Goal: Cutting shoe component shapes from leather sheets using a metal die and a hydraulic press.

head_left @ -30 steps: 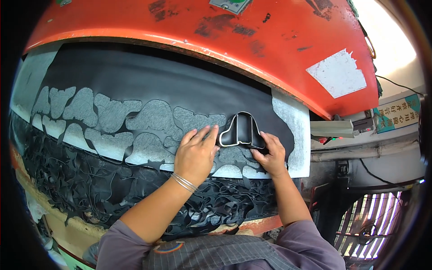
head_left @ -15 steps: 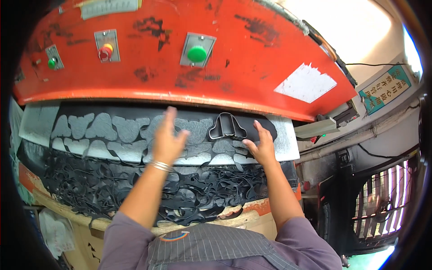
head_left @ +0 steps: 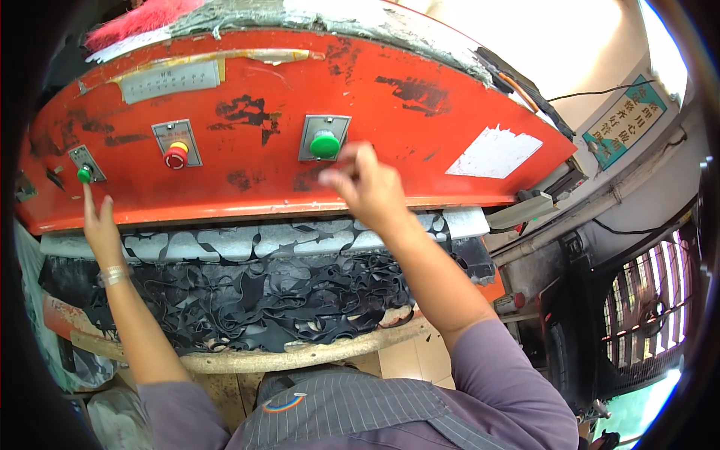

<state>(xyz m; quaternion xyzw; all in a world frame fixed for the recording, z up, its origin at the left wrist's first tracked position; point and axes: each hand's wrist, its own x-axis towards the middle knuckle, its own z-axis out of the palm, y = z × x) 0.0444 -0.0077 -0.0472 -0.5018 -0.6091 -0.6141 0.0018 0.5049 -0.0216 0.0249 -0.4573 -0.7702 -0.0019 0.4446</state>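
Observation:
At the left of the red machine front, my left hand (head_left: 102, 225) points its index finger up at the small green button (head_left: 85, 174). The fingertip is at the button's lower edge; I cannot tell whether it presses. My right hand (head_left: 369, 186) is raised beside the large green button (head_left: 325, 145). Its fingers are bent, with the thumb apart from them and nothing held. Beneath the machine front lies the black cut sheet (head_left: 255, 238), with pale openings, on a whitish board (head_left: 465, 223). The metal cutting die is hidden from view.
A heap of black offcut strips (head_left: 247, 300) fills the tray before the board, edged by a worn wooden rail (head_left: 300, 358). Between the green buttons sits a red and yellow knob (head_left: 176, 155). A black fan (head_left: 649, 307) stands at the right.
Both hands have left the sheet and risen to the machine front, the left one moving far left. The view has shifted, and the metal cutting die no longer shows.

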